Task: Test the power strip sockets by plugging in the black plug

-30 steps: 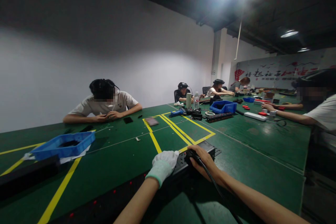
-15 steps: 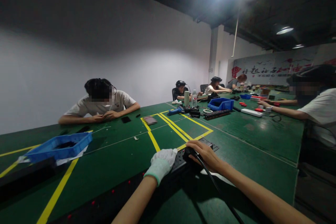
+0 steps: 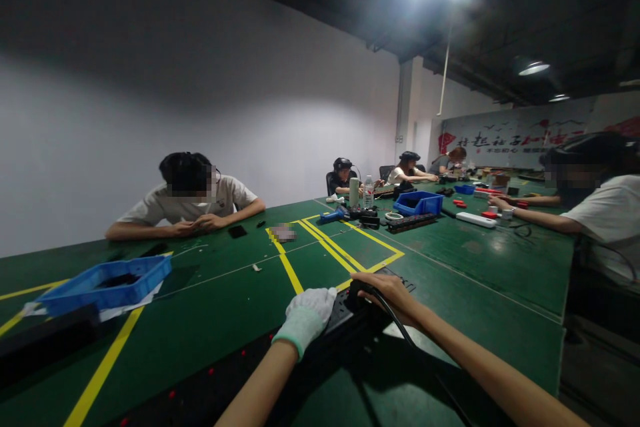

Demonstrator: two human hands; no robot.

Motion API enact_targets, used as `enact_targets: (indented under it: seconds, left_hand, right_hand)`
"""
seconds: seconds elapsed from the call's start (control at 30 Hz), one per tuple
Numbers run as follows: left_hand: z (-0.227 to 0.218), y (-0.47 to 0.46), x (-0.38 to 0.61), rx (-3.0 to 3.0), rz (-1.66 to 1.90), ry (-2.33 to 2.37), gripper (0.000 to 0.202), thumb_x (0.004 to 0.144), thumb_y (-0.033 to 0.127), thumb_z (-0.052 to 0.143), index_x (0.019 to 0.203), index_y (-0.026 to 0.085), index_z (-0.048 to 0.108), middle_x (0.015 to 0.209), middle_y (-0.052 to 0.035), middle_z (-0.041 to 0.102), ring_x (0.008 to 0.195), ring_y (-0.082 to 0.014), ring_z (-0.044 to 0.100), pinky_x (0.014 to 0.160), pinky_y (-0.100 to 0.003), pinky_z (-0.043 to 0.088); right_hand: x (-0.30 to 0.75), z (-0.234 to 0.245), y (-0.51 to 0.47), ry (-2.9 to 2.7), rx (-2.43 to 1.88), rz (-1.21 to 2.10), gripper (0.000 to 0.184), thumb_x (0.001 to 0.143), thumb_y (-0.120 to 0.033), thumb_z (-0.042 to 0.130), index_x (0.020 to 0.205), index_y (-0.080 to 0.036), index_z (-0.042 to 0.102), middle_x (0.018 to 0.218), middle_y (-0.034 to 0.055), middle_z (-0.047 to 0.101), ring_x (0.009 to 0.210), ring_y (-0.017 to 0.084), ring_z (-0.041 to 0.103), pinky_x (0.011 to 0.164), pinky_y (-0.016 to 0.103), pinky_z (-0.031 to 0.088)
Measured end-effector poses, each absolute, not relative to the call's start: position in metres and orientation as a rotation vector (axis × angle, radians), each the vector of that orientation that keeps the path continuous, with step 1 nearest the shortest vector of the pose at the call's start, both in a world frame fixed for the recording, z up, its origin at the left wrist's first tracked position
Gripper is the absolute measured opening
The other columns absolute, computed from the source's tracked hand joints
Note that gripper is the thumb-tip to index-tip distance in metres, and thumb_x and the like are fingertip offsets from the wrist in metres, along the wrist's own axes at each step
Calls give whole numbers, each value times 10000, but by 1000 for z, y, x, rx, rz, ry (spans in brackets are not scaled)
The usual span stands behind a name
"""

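A long black power strip [image 3: 227,367] with small red switches along it runs diagonally over the green table in front of me. My left hand [image 3: 305,317], in a white glove with a green cuff, is closed around the strip, its fingers partly hidden. Bare, my right hand [image 3: 387,295] grips a black plug [image 3: 358,292] against the strip's socket face, near the far end. Whether the plug's pins are in a socket I cannot see. From the plug a black cable [image 3: 400,325] runs down towards me, below my right forearm.
On the left stands a blue tray [image 3: 155,272] with dark parts inside. Farther off are a blue bin [image 3: 419,204], a bottle [image 3: 369,193], a blue tool [image 3: 333,216] and a white strip [image 3: 476,220]. Several people sit around the green table [image 3: 220,307], which has yellow tape lines.
The view has shifted slightly. The plug's cable now lies lower and closer to my right wrist. Both hands keep their hold on the strip and plug.
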State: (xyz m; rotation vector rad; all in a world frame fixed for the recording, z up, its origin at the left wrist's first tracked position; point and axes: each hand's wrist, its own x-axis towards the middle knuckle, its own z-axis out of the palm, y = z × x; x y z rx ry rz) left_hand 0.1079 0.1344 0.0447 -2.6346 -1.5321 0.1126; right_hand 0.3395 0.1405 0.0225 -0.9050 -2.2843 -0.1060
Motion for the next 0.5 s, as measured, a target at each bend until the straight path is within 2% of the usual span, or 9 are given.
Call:
enact_targets:
  seconds: [0.27, 0.4, 0.5]
  left_hand:
    - [45, 135, 109, -2638, 109, -1536, 391, 936, 356, 531, 1285, 183, 495, 1188, -88, 589, 1003, -205, 615, 845, -423, 541]
    - [45, 135, 109, -2641, 106, -1558, 379, 935, 357, 534, 1269, 181, 506, 1174, -85, 593, 990, -201, 616, 837, -418, 543]
    - [46, 133, 109, -2632, 91, -1592, 363, 932, 358, 537, 1246, 177, 522, 1173, -84, 593, 993, -201, 613, 841, -419, 540]
  right_hand:
    - [333, 9, 140, -2149, -809, -200, 330, 980, -298, 500, 1306, -265, 542, 1150, 58, 697, 1028, 217, 683, 875, 331, 557]
    - [334, 18, 135, -2045, -771, -257, 355, 986, -267, 483, 1340, -248, 507, 1239, 88, 647, 1119, 235, 632, 962, 390, 505]
    - [327, 23, 127, -1988, -792, -265, 356, 991, -259, 477, 1346, -256, 491, 1257, 92, 629, 1149, 242, 600, 972, 417, 480]
